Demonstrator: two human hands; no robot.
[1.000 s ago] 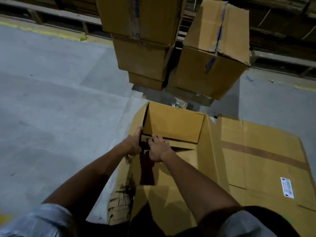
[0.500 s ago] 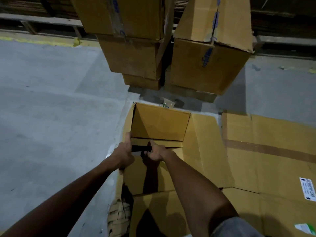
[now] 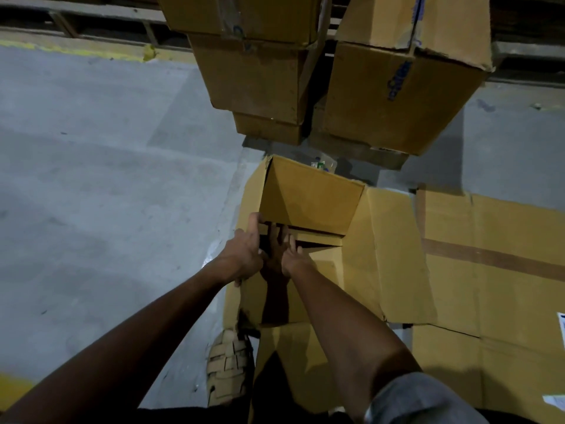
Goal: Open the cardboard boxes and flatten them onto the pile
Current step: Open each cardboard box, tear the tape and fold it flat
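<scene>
Since a second ago your hands have closed together: left hand [image 3: 244,255] grips the open box's [image 3: 308,203] near-left edge, right hand [image 3: 290,255] pinches its inner flap [image 3: 318,237]. That box sits directly ahead on the flattened pile [image 3: 489,270], long axis running left-right.

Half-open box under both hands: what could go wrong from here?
1. Both hands, left hand and right hand, work in the same gap at the open box bottom flaps; fingers could get pinched if a flap snaps.
2. Stacked boxes lean close ahead; a hard pull could bump them.
3. The sandalled foot stands beside the flattened pile; cardboard may slip.
</scene>
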